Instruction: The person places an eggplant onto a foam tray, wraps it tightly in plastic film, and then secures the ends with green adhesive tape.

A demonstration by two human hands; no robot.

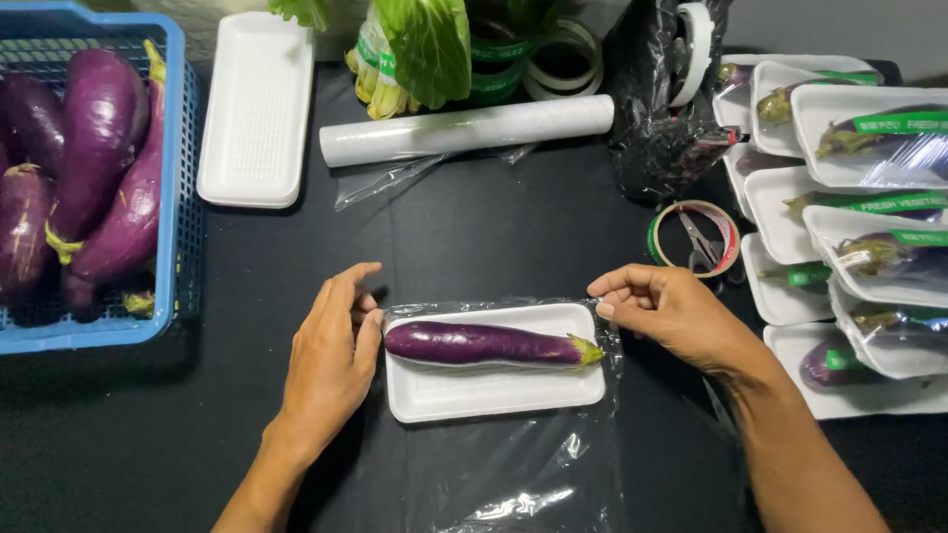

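Left hand [331, 345] flat and open steadies the tray [494, 390]; right hand [664, 308] pinches the film [513, 484] taut over the eggplant [489, 344].

So a purple eggplant [489, 345] is laid lengthwise in a white foam tray [494, 390], which is set on clear plastic wrap [523, 474] on the black table [474, 237]. The tray's left end is touched by the left hand [331, 360]; the wrap's edge is pinched by the right hand [667, 311].
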